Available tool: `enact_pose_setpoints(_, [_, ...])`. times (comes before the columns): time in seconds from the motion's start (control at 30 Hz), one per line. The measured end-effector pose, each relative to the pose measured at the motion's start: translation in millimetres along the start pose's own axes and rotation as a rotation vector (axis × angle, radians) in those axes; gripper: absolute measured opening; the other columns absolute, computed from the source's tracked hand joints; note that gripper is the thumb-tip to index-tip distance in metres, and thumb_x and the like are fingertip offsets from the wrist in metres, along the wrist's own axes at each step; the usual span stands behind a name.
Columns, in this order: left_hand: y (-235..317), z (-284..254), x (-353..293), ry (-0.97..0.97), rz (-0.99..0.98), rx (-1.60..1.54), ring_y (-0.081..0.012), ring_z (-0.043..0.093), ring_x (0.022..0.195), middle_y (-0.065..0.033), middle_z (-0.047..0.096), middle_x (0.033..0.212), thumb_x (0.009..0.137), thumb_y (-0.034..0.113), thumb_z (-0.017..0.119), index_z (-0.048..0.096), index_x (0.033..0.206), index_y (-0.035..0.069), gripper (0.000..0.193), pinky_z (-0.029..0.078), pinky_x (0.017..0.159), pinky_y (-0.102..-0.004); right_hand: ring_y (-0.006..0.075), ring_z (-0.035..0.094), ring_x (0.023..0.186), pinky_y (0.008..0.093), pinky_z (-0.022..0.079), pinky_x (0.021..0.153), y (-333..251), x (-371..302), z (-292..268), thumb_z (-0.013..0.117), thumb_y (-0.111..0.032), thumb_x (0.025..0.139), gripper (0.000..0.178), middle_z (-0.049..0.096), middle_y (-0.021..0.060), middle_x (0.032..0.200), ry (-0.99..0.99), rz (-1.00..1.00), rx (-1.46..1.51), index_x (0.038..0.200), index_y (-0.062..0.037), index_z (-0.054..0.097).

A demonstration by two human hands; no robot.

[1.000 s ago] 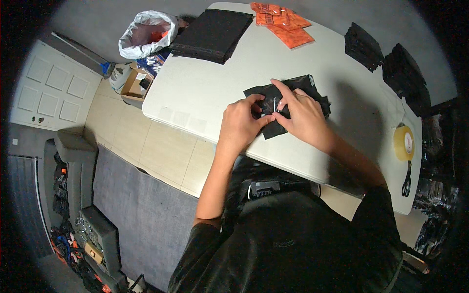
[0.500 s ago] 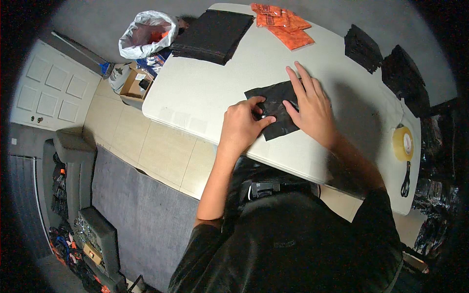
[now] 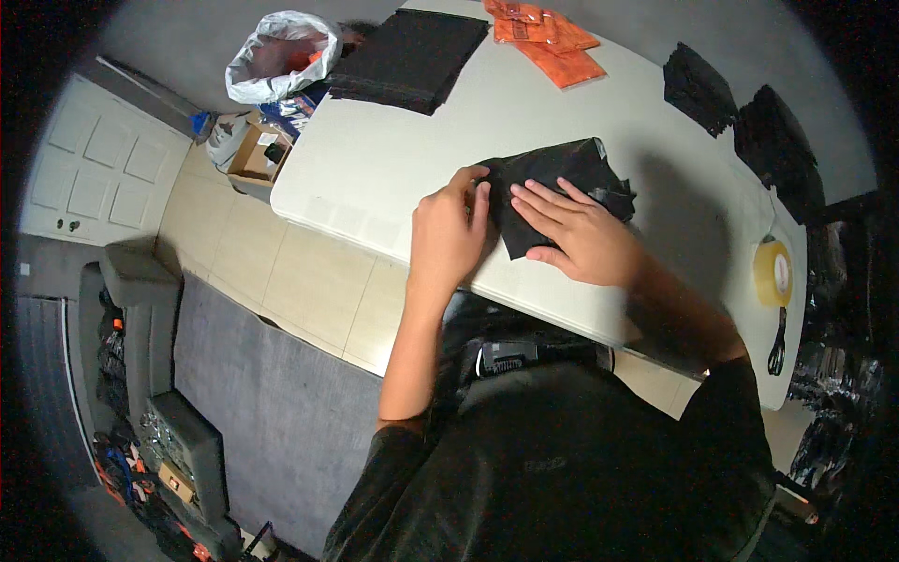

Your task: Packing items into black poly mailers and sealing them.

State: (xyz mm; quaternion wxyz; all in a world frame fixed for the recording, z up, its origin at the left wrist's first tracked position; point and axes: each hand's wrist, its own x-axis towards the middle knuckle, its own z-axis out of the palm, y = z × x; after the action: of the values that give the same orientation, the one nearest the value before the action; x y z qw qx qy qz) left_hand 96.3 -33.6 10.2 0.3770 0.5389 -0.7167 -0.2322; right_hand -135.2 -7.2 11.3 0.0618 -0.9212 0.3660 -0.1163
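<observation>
A creased black plastic bag (image 3: 554, 163) lies folded on the white table (image 3: 375, 164) near its front edge. My left hand (image 3: 447, 221) is closed at the bag's left edge, with its thumb and forefinger pinching a corner. My right hand (image 3: 585, 234) rests flat across the bag's middle and right part, fingers stretched out and hiding some of it. The right end of the bag looks crumpled, with a small pale patch at its far right corner.
A stack of black sheets (image 3: 412, 61) and orange packets (image 3: 552, 42) lie along the far side. Black bundles (image 3: 700, 89) stand at the right, near a tape roll (image 3: 773, 272) and black-handled scissors (image 3: 777, 347). A lined bin (image 3: 281, 61) stands beyond the left edge.
My right hand has come down flat onto the bag, fingers turned leftward. My left hand has shifted left, from the bag's surface to its edge. More of the bag's far right side now shows.
</observation>
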Motion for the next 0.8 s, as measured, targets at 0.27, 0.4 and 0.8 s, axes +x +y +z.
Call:
enact_pose_setpoints(0.27, [21, -10, -47, -0.176, 0.196, -0.024, -0.0278, 0.070, 0.091, -0.0129, 0.072, 0.102, 0.081, 0.014, 0.088, 0.080, 0.112, 0.006, 0.033, 0.057, 0.079, -0.0392, 0.0327, 0.040, 0.154, 0.0580, 0.026, 0.127, 22, -45, -43, 0.073, -0.023, 0.089, 0.067, 0.048, 0.0156, 0.162, -0.076, 0.100, -0.079, 0.149, -0.0002, 0.054])
enact_pose_setpoints(0.4, [24, 13, -44, -0.185, 0.382, 0.035, -0.0359, 0.063, 0.125, -0.0152, 0.069, 0.130, 0.082, 0.017, 0.088, 0.079, 0.117, 0.006, 0.038, 0.054, 0.100, -0.0464, 0.0315, 0.039, 0.155, 0.0583, 0.025, 0.127, 37, -62, -24, 0.075, -0.025, 0.087, 0.069, 0.048, 0.0140, 0.162, -0.053, 0.006, -0.234, 0.149, -0.0007, 0.055])
enact_pose_setpoints(0.8, [5, 44, -18, -0.241, 0.401, 0.304, -0.0537, 0.034, 0.152, -0.0366, 0.037, 0.161, 0.103, 0.017, 0.055, 0.038, 0.153, -0.016, 0.062, 0.033, 0.122, -0.0618, 0.0384, 0.023, 0.161, 0.0531, 0.019, 0.131, 2, -28, 7, 0.067, -0.032, 0.096, 0.080, 0.028, 0.0250, 0.170, -0.081, 0.042, -0.088, 0.158, 0.0083, 0.036])
